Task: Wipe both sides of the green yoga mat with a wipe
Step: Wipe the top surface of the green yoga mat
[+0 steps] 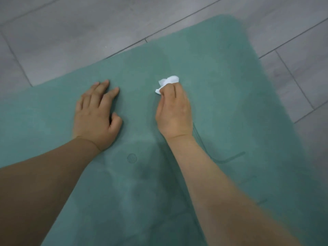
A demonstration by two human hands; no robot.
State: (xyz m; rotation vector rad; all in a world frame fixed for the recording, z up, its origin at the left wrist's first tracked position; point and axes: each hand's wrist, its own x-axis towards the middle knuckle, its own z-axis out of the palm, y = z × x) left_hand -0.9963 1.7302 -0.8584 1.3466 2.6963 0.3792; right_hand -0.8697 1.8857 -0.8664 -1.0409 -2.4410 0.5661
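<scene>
A grey plank floor (74,32) lay under a green yoga mat (221,68), which was spread flat and ran across the view from the lower left to a rounded corner at the upper right. The right hand (174,110) rested knuckles-up on the mat, its fingers curled down around a crumpled white wipe (168,82). The wipe bulged out past the fingertips on the far side of the hand and sat pressed against the mat there. Just left of that grip, with a strip of bare mat between them, the left hand (96,112) lay palm-down on the mat, fingers straight and slightly spread, the thumb tucked toward the right hand, holding nothing. Nearer the person than the grip, between the two forearms, a small round logo (132,158) was stamped into the mat. To the right of the gripping wrist, thin dark lines (229,159) marked on the mat ran toward the person and bent off to the right. Beyond the wipe, the mat's surface showed faint, slightly darker patches before it met the floor along its far edge. The picture was a little blurred around both hands.
</scene>
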